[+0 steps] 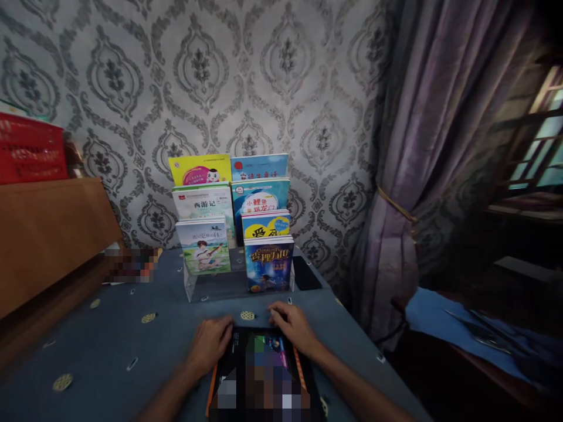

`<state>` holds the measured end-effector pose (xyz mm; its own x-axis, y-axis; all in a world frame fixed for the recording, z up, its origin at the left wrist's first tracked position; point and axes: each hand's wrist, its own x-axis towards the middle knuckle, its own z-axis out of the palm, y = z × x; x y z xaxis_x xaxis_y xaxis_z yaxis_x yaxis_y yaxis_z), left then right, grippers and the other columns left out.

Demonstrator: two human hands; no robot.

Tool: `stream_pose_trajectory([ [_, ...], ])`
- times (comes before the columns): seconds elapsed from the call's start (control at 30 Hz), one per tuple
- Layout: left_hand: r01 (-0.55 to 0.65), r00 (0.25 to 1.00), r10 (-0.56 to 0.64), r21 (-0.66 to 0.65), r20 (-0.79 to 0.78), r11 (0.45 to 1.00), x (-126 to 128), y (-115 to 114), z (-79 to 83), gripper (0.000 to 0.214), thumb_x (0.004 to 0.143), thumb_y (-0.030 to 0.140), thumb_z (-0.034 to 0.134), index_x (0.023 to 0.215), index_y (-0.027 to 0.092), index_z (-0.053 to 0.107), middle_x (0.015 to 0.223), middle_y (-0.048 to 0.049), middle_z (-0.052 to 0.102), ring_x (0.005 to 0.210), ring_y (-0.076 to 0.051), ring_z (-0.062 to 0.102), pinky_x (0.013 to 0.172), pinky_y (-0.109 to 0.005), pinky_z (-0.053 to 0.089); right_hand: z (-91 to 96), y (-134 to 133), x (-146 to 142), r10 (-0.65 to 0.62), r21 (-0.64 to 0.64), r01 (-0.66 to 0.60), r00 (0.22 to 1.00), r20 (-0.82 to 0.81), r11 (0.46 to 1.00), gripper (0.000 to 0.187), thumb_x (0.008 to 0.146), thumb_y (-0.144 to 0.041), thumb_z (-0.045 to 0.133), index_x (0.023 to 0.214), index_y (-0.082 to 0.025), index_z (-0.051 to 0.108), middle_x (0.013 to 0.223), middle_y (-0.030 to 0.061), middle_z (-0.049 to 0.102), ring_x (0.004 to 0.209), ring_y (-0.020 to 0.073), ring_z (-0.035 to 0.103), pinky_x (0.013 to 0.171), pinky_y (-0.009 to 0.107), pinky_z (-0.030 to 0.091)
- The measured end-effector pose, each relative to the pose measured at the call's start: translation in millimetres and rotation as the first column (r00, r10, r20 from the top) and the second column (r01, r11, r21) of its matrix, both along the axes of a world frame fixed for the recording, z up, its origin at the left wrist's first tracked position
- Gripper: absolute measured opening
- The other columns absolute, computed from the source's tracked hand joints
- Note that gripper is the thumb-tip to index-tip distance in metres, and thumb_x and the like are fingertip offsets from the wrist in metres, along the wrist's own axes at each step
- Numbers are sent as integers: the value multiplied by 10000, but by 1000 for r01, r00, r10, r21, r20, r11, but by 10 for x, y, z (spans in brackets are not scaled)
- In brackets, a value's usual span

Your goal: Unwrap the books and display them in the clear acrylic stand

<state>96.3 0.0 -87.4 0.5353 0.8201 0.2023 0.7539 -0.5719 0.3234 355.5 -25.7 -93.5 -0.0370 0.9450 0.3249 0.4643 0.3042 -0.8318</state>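
A flat, dark rectangular thing with orange side edges (301, 369) lies in front of me on the table. Coloured pictures show on its upper part, while its lower part is blurred into blocks, so its exact kind is unclear. My left hand (210, 344) rests loosely curled by its upper left corner, with nothing visible in the fingers. By the upper right corner lies my right hand (294, 327), its fingers bent, with a gap between forefinger and thumb. Just beyond my hands is a clear stepped stand (215, 288) holding upright books, among them a blue one (269, 266) and a pale green one (204, 249).
A patterned dark blue cloth (109, 334) covers the table. Behind the stand lies a black flat object (307, 273). Left are a wooden box-like piece (53, 234) and a red basket (30, 146). Right hang purple curtains (396, 234), with scissors (488, 337) on blue cloth beyond.
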Motion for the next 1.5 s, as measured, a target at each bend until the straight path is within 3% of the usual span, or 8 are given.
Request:
stream_pose_trajectory([
  [0.2, 27, 998, -27, -13, 49, 1000, -27, 21, -82, 368, 1011, 305, 348, 1081, 232, 702, 983, -71, 777, 885, -211, 729, 799, -300, 532, -28, 20, 29, -37, -73, 31, 995, -89, 997, 324, 872, -436, 518, 924, -190, 721, 716, 55, 732, 680, 221, 684, 656, 325, 513],
  [0.7, 45, 999, -44, -63, 24, 997, -102, 108, -613, 395, 995, 344, 382, 1265, 374, 669, 1035, -86, 777, 903, -223, 748, 775, -300, 615, -219, -81, 143, -108, -212, 98, 994, -35, 972, 522, 932, -648, 429, 986, -265, 780, 757, 82, 747, 730, 285, 715, 690, 389, 567],
  [0.8, -22, 998, 23, -21, 53, 1000, -108, 85, -536, 397, 1008, 339, 359, 1237, 325, 683, 1013, -86, 776, 876, -215, 742, 791, -300, 597, -86, -87, 101, -57, -162, 58, 998, 11, 985, 441, 959, -545, 449, 988, -245, 771, 800, 77, 760, 749, 264, 715, 718, 365, 551],
  [0.9, 5, 1000, -3, -77, 21, 997, -77, 17, -263, 399, 1021, 314, 339, 1256, 287, 661, 1064, -68, 760, 944, -213, 723, 870, -323, 562, 25, -94, 72, -22, -92, 27, 998, 54, 995, 342, 942, -445, 490, 933, -232, 758, 845, 75, 773, 792, 248, 718, 763, 350, 534],
  [1.1, -20, 994, 16, -33, -110, 999, -67, -253, 205, 349, 1012, 322, 424, 1267, 187, 620, 1154, -118, 679, 1087, -262, 635, 965, -392, 500, -47, -64, 67, -150, -99, 145, 987, -52, 985, 274, 920, -315, 500, 1026, -162, 701, 804, 77, 762, 756, 219, 714, 731, 328, 540],
  [1.23, 16, 999, -16, -6, -29, 1000, -257, -635, 118, 494, 986, 493, 498, 1358, 177, 573, 1209, -130, 619, 1139, -278, 593, 1009, -432, 494, -61, -71, 70, -145, -61, 144, 989, -6, 988, 237, 919, -240, 506, 1003, -153, 710, 804, 77, 764, 727, 201, 712, 724, 307, 531],
  [1.33, 107, 994, -106, 37, -36, 994, -413, -860, -86, 633, 925, 600, 567, 1452, 254, 513, 1496, -140, 480, 1362, -328, 475, 1121, -519, 415, -64, -47, 70, -133, -25, 134, 990, 48, 991, 216, 919, -226, 525, 996, -166, 718, 779, 54, 765, 703, 192, 712, 717, 294, 529],
  [1.5, 94, 992, -82, 137, -95, 986, -446, -972, -266, 617, 945, 562, 569, 1491, 288, 481, 1606, -126, 402, 1490, -322, 357, 1194, -569, 315, -108, 20, 88, -101, -23, 103, 992, 80, 994, 203, 925, -217, 527, 978, -177, 719, 742, 24, 759, 652, 170, 694, 662, 262, 512],
])
